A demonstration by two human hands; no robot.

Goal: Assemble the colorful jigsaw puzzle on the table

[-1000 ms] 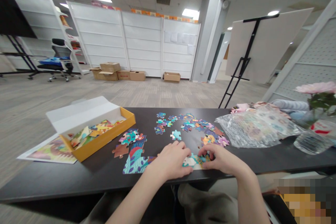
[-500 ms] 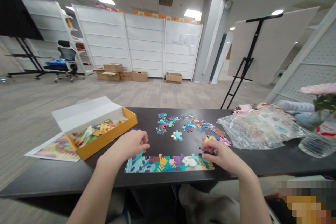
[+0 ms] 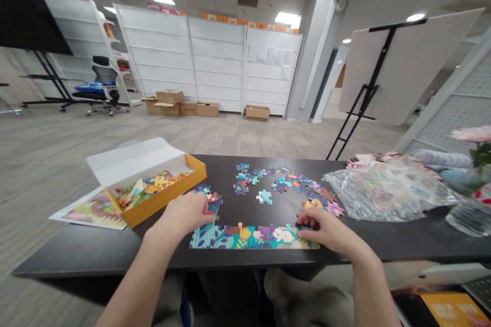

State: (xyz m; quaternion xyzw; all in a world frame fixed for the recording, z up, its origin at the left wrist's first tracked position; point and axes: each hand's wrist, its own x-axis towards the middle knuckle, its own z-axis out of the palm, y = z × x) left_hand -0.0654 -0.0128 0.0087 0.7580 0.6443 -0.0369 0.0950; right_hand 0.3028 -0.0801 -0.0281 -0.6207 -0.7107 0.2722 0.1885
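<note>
A joined strip of teal puzzle pieces (image 3: 249, 237) with flowers and a white rabbit lies near the table's front edge. My left hand (image 3: 192, 212) is closed at the strip's upper left, beside dark blue and red pieces (image 3: 215, 203); what its fingers hold is hidden. My right hand (image 3: 320, 225) rests at the strip's right end with fingers curled and slightly apart, touching the pieces there. A single light teal piece (image 3: 264, 196) lies between the hands, further back. Loose pieces (image 3: 284, 183) are spread behind it, and a yellow piece (image 3: 312, 204) is just behind my right hand.
At the left, an open yellow box (image 3: 164, 199) of puzzle pieces stands partly over a picture sheet (image 3: 92, 210). Crumpled clear plastic bags (image 3: 391, 189) cover the right side, near a pink flower (image 3: 473, 134). The black table's (image 3: 126, 255) front edge runs below the strip.
The view has shifted slightly, moving the scene rightward. My left hand has drawn back a little, showing more of the dark pieces beside it. My right hand has settled over the strip's right end.
</note>
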